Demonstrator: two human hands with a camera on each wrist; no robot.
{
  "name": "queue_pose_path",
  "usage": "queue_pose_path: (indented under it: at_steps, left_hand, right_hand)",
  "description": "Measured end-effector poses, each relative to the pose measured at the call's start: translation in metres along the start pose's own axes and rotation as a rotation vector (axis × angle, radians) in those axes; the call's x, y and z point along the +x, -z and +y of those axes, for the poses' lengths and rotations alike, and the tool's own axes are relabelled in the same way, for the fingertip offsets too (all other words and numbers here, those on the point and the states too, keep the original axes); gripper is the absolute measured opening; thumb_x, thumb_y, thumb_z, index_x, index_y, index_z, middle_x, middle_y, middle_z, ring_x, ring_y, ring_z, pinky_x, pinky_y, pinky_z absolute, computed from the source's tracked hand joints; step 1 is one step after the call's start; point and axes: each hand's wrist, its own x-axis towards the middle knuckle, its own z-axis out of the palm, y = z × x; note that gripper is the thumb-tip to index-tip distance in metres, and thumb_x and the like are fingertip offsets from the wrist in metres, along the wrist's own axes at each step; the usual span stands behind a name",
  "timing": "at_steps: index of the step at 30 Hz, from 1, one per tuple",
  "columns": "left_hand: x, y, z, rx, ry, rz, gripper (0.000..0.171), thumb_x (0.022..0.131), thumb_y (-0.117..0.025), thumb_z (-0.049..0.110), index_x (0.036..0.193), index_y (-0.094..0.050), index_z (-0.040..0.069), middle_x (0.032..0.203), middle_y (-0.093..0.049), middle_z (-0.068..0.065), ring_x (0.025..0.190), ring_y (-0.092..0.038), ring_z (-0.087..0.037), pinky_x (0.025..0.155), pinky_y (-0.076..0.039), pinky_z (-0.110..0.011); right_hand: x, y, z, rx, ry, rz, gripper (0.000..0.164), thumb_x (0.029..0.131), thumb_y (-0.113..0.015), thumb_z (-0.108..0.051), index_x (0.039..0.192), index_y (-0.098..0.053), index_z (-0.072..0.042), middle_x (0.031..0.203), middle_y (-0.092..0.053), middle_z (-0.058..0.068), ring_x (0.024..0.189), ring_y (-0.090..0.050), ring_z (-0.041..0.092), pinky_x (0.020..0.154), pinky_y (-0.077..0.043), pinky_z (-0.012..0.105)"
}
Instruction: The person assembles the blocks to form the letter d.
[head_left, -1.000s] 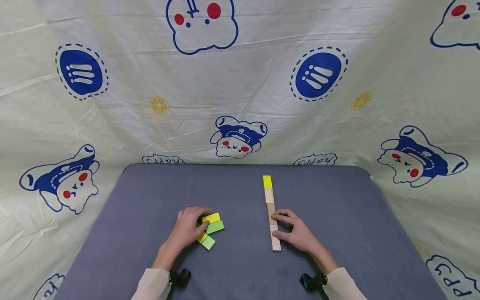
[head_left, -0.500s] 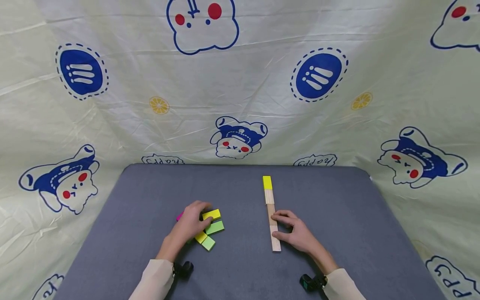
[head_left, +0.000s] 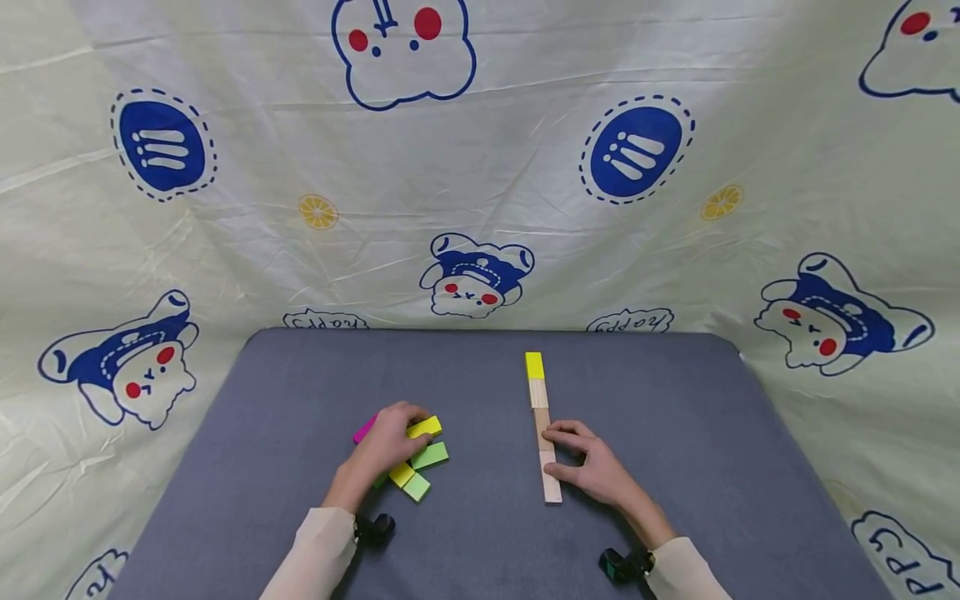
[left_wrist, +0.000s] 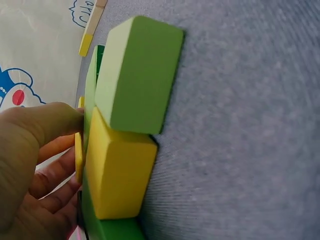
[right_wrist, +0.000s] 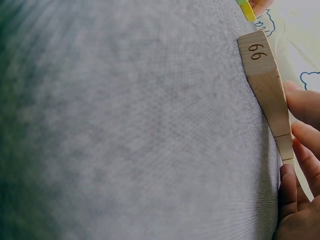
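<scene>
My left hand [head_left: 386,437] is over a small cluster of coloured wooden blocks, its thumb and fingers pinching a yellow block [head_left: 424,427]. Just nearer lies a light green block [head_left: 430,455]. Another yellow block [left_wrist: 122,172] touches a second light green block [left_wrist: 142,75], with dark green [left_wrist: 117,229] below. A pink block [head_left: 365,429] shows partly behind the hand. My right hand [head_left: 592,467] rests with thumb and fingertips against a straight row of plain wooden blocks [head_left: 551,487]. The row's nearest block [right_wrist: 257,55] has digits engraved on its end.
A yellow block [head_left: 534,365] forms the far end of the row. Everything lies on a grey cloth-covered table [head_left: 480,542]. A printed white curtain [head_left: 480,167] hangs behind its far edge.
My left hand has shifted right and slightly away, moving the yellow block off the light green one. More of the pink block shows. The right hand and the row stay put.
</scene>
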Motion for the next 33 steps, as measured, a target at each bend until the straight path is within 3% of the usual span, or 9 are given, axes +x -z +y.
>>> queue_pose_path:
  at_steps: [5,12,23,33]
  left_hand:
    - [0.003,0.0,0.002,-0.017,0.019,0.013,0.025,0.091,-0.077,0.015,0.114,-0.075,0.007,0.109,-0.07,-0.007,0.098,-0.062,-0.02,0.09,-0.054,-0.041]
    - [0.009,-0.002,0.015,-0.051,-0.02,0.047,0.026,0.091,-0.075,0.015,0.116,-0.075,0.007,0.113,-0.07,-0.008,0.1,-0.063,-0.021,0.091,-0.054,-0.042]
    - [0.034,-0.02,0.047,-0.068,-0.133,-0.016,0.03,0.094,-0.071,0.012,0.123,-0.072,0.004,0.122,-0.068,-0.014,0.107,-0.063,-0.026,0.094,-0.054,-0.044]
    - [0.061,-0.04,0.068,-0.02,-0.133,-0.07,0.03,0.096,-0.072,0.014,0.123,-0.072,0.002,0.124,-0.068,-0.014,0.112,-0.063,-0.027,0.101,-0.053,-0.043]
  right_hand:
    - [0.0,0.0,0.0,-0.005,0.002,-0.001,0.051,0.087,-0.084,-0.027,0.134,-0.07,-0.014,0.14,-0.058,0.004,0.125,-0.054,0.024,0.096,-0.046,0.038]
    - [0.001,0.0,0.0,-0.008,0.008,0.002,0.051,0.086,-0.084,-0.026,0.134,-0.07,-0.014,0.14,-0.058,0.003,0.125,-0.054,0.023,0.096,-0.046,0.037]
    - [0.0,0.0,0.001,-0.001,0.007,0.003,0.051,0.087,-0.084,-0.027,0.134,-0.07,-0.013,0.139,-0.058,0.003,0.125,-0.054,0.023,0.097,-0.046,0.037]
    - [0.001,-0.002,0.003,-0.006,-0.008,-0.001,0.05,0.087,-0.084,-0.028,0.133,-0.07,-0.014,0.139,-0.058,0.003,0.126,-0.054,0.025,0.097,-0.046,0.041]
